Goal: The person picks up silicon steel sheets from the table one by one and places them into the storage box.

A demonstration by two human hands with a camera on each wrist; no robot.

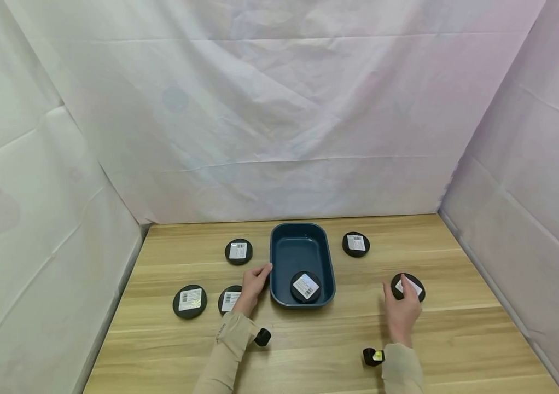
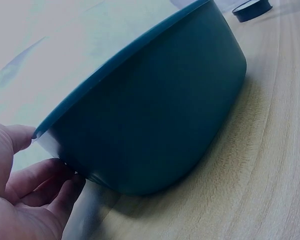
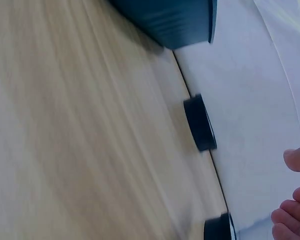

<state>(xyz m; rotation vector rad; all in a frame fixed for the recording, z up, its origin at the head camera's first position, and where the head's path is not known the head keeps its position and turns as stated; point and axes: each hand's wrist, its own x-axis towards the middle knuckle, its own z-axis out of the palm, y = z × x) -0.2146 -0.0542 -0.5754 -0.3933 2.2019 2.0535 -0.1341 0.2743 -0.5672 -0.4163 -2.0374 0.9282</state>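
My left hand (image 1: pixel 254 284) pinches the left rim of a dark blue rectangular basin (image 1: pixel 329 273). In the left wrist view the thumb lies on the basin's rim, with curled fingers (image 2: pixel 35 180) against its outer wall. One black round disc with a white barcode label (image 1: pixel 306 287) rests inside the basin, at the near end. Over at the right, my right hand (image 1: pixel 401 314) is above another labelled black disc (image 1: pixel 418 285), partly covering it. The right wrist view has the thumb and fingers (image 3: pixel 290 217) apart, with nothing between them.
Left of the basin lie three labelled black discs: a far one (image 1: pixel 238 251), an outer one (image 1: pixel 190 301) and one partly hidden by the left hand (image 1: pixel 229 299). Another disc (image 1: pixel 356 244) sits right of the basin. White cloth (image 1: pixel 299 126) encloses the wooden table (image 1: pixel 309 355).
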